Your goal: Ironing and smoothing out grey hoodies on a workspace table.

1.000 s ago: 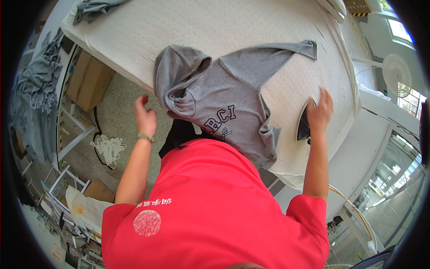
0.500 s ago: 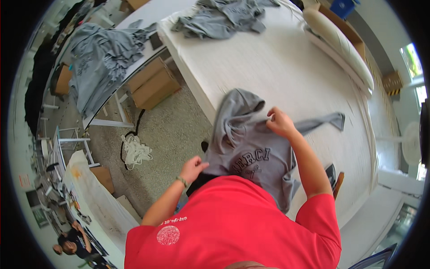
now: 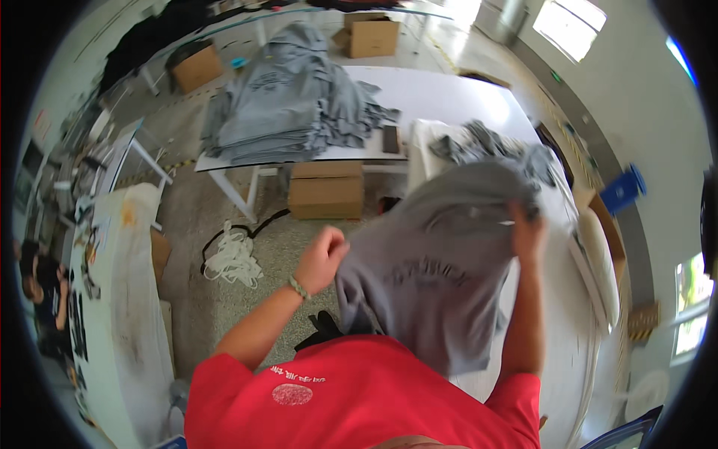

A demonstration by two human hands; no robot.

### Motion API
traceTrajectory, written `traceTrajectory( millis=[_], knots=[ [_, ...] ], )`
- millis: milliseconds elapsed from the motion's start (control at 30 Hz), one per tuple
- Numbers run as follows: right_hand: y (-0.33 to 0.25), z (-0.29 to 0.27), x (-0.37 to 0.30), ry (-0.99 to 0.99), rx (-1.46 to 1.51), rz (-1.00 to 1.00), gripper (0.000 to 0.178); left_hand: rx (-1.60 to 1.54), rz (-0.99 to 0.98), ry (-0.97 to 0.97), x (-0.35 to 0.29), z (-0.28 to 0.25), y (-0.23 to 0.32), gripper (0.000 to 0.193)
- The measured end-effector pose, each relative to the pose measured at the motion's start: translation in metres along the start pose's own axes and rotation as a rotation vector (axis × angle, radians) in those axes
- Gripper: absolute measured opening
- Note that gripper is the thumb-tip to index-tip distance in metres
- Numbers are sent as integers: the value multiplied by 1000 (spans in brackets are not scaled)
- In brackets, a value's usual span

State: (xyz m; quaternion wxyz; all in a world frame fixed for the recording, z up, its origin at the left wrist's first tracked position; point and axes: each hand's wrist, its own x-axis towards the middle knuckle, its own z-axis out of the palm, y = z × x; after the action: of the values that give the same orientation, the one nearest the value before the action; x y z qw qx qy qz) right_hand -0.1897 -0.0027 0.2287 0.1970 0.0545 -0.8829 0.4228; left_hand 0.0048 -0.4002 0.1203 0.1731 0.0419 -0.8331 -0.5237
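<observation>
Grey sweatshirt is lifted off the white surface, both hands clenched on it: left hand, right hand. Hanging fabric may snag the surface's near edge.

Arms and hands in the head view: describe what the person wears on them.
Both forearms are bare; the short sleeves of a red T-shirt end near the shoulders. The left hand has a thin beaded bracelet at the wrist. The right hand shows no glove, ring or watch that can be made out.
</observation>
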Motion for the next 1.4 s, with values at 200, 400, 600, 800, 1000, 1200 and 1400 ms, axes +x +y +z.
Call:
traceTrajectory(
  millis=[200, 400, 600, 800, 1000, 1200, 1400],
  knots=[
    [-107, 25, 43, 445, 705, -311, 41, 243, 363, 197, 62, -156, 42, 12],
    [-171, 131, 58, 498, 122, -561, 32, 500, 383, 559, 106, -259, -28, 8],
    [-216, 236, 123, 448, 443, -580, 33, 109, 208, 868, 150, -276, -93, 10],
    [-187, 328, 186, 528, 397, -205, 36, 591, 321, 941, 177, -328, -93, 19],
    [-199, 374, 214, 439, 502, -440, 42, 1093, 294, 793, 196, -387, -51, 29],
    [-290, 384, 242, 506, 425, -601, 49, 1138, 465, 721, 275, -471, -60, 24],
    [-440, 515, 423, 242, -97, -467, 59, 1135, 560, 685, 539, -572, -120, 25]
  ],
)
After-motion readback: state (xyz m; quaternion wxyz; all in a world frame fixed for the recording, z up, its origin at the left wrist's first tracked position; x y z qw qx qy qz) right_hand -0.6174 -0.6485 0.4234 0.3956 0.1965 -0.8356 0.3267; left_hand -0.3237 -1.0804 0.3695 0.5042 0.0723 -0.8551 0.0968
